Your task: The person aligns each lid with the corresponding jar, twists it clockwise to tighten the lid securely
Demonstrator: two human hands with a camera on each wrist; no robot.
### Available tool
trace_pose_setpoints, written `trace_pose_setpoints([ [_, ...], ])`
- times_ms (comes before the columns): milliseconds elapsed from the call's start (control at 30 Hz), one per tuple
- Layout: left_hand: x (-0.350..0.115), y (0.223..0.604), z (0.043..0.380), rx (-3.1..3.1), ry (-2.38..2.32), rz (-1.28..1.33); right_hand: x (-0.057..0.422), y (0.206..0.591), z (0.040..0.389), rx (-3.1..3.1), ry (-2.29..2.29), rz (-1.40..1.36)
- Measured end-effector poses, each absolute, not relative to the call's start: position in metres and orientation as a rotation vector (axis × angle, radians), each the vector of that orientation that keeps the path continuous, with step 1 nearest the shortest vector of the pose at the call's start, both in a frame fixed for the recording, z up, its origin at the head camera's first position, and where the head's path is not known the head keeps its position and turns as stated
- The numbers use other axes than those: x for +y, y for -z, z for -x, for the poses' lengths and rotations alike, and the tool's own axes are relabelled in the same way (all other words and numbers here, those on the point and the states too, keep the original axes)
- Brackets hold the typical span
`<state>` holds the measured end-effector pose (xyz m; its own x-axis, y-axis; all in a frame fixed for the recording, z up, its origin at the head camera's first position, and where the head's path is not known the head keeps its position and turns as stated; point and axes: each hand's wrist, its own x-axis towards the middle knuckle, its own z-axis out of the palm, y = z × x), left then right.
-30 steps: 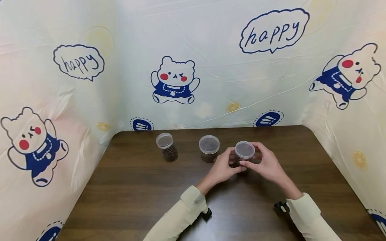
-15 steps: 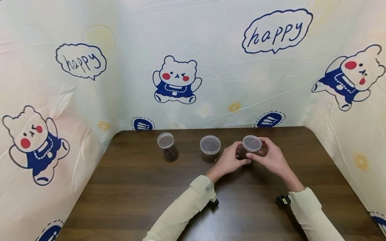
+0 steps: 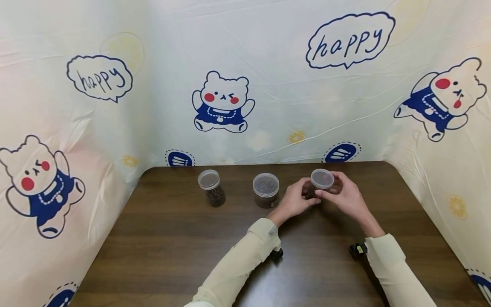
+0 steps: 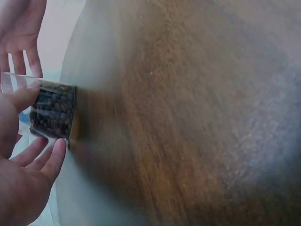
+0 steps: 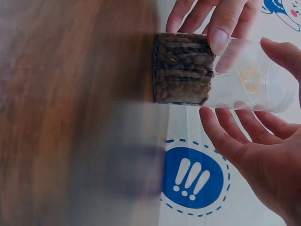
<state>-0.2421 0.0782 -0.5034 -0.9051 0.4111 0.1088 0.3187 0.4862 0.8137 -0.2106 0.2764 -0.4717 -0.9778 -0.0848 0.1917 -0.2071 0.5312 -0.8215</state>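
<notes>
Both hands hold a clear, lidded jar of coffee beans [image 3: 322,179] upright at the right rear of the table. My left hand [image 3: 294,200] grips its lower part from the left, fingers and thumb round the bean-filled section [image 5: 183,70]. From the right, my right hand [image 3: 347,198] curls round the upper part, its thumb near the rim. In the left wrist view the jar's base [image 4: 74,113] is close to the tabletop; whether it touches is unclear. A wider lidded jar with dark contents [image 3: 266,191] stands just left of my left hand.
Farther left stands a tall lidded jar of dark beans [image 3: 213,189]. The brown wooden table [image 3: 172,256] meets a printed cloth backdrop [image 3: 268,106] at its rear edge, with cloth at both sides too.
The held jar has moved right and toward the back of the table, with both hands keeping their grip. The other two jars stand where they were.
</notes>
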Motion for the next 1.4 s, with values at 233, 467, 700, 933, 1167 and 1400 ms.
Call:
trace_pose_setpoints([
  [233, 0.0792, 0.5024, 0.2432, 2.636, -1.384, -0.636, 0.2773, 0.4692, 0.2122, -2.641, -1.46, -0.253],
  [467, 0.0807, 0.5018, 0.2422, 2.634, -1.388, -0.635, 0.2786, 0.4679, 0.21, -2.653, -1.498, -0.25],
  [700, 0.0806, 0.5023, 0.2426, 2.66, -1.338, -0.643, 0.2791, 0.4729, 0.212, -2.659, -1.476, -0.231],
  [933, 0.078, 0.5025, 0.2429, 2.651, -1.355, -0.635, 0.2767, 0.4714, 0.2114, -2.652, -1.496, -0.25],
  [1167, 0.0765, 0.5027, 0.2425, 2.655, -1.34, -0.622, 0.2752, 0.4726, 0.2107, -2.663, -1.495, -0.223],
  [1400, 0.0734, 0.5022, 0.2414, 2.708, -1.248, -0.599, 0.2759, 0.477, 0.2134, -2.645, -1.51, -0.22],
])
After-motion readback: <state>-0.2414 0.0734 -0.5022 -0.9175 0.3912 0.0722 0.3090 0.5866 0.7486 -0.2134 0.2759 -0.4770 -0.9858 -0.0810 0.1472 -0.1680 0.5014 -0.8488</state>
